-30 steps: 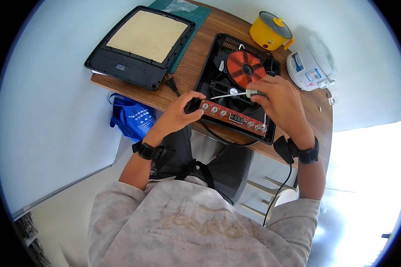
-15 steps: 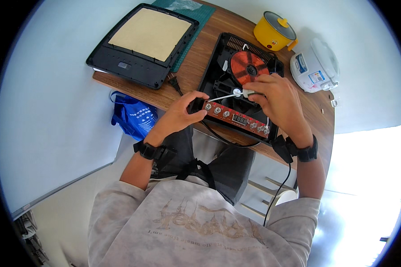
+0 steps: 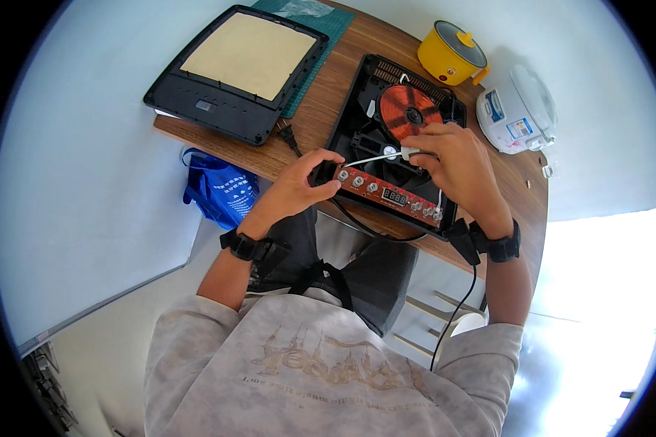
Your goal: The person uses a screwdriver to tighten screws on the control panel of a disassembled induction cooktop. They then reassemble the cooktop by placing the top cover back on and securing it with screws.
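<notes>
On the table lies the open black base of an induction cooker [image 3: 333, 146], its copper coil [image 3: 397, 109] exposed. A red-brown control board [image 3: 372, 186] with a small display runs along its near side. In my right hand [image 3: 459, 164] is a screwdriver [image 3: 375, 158] with a pale handle, closed in the fingers. Its shaft slants left, and the tip meets the board's left end, close to my left index finger. My left hand [image 3: 299, 182] grips the base's near left corner, thumb and index finger on either side of it. The other left fingers are partly hidden.
The cooker's detached top cover [image 3: 233, 113], with a beige sheet, lies at the left on a green cutting mat [image 3: 328, 29]. Beside it is a power plug [image 3: 287, 135]. A yellow pot [image 3: 444, 65] and white rice cooker [image 3: 514, 113] stand at right. A blue bag [image 3: 222, 189] hangs below the table.
The whole view has shifted very slightly. Both hands, the screwdriver and the cooker base keep nearly the same positions relative to each other.
</notes>
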`<act>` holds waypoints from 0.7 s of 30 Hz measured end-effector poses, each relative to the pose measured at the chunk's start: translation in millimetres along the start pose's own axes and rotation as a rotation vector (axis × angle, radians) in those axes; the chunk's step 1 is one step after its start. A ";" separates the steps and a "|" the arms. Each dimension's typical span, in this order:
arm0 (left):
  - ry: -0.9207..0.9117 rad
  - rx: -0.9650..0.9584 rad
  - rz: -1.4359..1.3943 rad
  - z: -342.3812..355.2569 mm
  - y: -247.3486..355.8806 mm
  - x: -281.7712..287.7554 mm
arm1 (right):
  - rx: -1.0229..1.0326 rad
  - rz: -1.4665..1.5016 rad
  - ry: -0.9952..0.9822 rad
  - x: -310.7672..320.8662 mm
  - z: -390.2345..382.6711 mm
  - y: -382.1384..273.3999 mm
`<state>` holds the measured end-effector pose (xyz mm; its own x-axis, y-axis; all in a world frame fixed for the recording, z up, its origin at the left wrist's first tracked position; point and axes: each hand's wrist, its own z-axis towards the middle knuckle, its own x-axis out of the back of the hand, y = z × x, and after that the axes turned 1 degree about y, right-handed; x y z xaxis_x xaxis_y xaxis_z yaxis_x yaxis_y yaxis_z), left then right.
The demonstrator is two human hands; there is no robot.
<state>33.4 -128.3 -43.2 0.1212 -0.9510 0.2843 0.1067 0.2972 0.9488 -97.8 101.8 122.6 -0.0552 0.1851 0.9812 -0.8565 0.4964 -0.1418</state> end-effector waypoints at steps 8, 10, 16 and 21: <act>0.016 -0.033 0.002 0.3 -6.8 -1.5 | 0.071 -0.081 -0.005 3.7 5.7 -7.1; 0.012 -0.037 0.009 1.3 -6.6 -1.5 | 0.107 -0.163 -0.027 7.5 9.6 -14.4; 0.047 -0.124 -0.011 2.3 -16.4 -5.5 | 0.160 -0.337 -0.072 9.8 18.9 -34.0; -0.002 -0.022 -0.007 2.0 -10.4 -2.4 | 0.133 -0.333 -0.254 19.4 11.7 -61.7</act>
<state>30.0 -129.3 -53.5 0.1182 -0.9533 0.2779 0.1293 0.2923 0.9475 -52.0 64.9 151.8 0.1250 -0.1897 0.9739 -0.9066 0.3768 0.1897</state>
